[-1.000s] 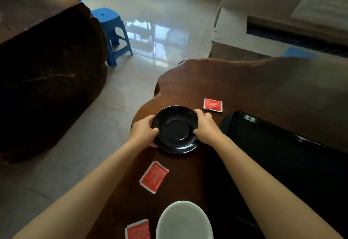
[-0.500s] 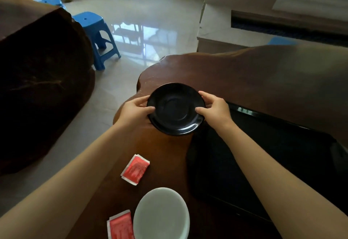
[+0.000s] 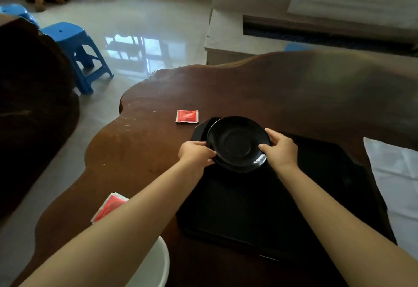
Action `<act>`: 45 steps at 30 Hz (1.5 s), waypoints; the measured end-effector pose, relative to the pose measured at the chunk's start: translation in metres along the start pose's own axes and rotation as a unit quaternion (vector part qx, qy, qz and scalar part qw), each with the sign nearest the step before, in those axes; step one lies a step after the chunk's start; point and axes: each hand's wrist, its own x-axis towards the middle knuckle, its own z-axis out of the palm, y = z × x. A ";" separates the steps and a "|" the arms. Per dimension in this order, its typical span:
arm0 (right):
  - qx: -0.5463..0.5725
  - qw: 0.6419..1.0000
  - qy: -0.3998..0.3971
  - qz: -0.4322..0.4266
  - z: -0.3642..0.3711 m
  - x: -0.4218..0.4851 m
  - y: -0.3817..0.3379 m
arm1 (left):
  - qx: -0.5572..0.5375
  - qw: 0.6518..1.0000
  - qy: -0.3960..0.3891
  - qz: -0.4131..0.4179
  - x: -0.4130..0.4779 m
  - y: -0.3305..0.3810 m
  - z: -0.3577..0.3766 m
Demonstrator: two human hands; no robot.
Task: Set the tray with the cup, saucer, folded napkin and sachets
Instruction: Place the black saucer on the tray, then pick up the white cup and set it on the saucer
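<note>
Both hands hold a black saucer (image 3: 237,144) over the far left corner of the black tray (image 3: 248,214). My left hand (image 3: 195,153) grips its left rim and my right hand (image 3: 281,148) grips its right rim. One red sachet (image 3: 187,116) lies on the wooden table just beyond the tray. Another red sachet (image 3: 108,206) shows partly under my left forearm. A white cup (image 3: 153,266) sits at the table's near edge, mostly hidden by my left arm. A white napkin (image 3: 398,185) lies right of the tray.
The dark wooden table (image 3: 260,92) has a wavy edge at the left, with shiny tiled floor beyond. Two blue plastic stools (image 3: 74,53) stand on the floor at the left beside a large dark wooden block (image 3: 29,110).
Both hands have carried the saucer from the table's left part rightward to above the tray's far left corner. The view has shifted right, bringing the napkin into sight.
</note>
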 end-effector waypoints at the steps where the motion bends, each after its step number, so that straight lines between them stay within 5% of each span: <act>1: -0.009 1.000 0.000 0.000 0.000 0.000 0.005 | 0.018 1.000 0.005 0.000 0.003 -0.002 0.004; 12: -0.041 0.999 0.006 0.002 0.006 0.003 0.023 | 0.238 0.968 0.065 0.051 0.011 -0.016 0.021; 31: -0.107 0.992 -0.060 -0.002 0.008 0.004 0.021 | 0.243 0.969 -0.030 0.025 -0.006 0.005 0.017; 39: -0.231 0.970 -0.057 -0.043 0.002 -0.052 0.012 | 0.261 0.948 -0.174 0.060 -0.065 0.028 -0.054; 45: -0.254 0.960 -0.036 -0.110 0.003 -0.138 0.000 | 0.284 0.930 -0.189 0.138 -0.109 -0.013 -0.165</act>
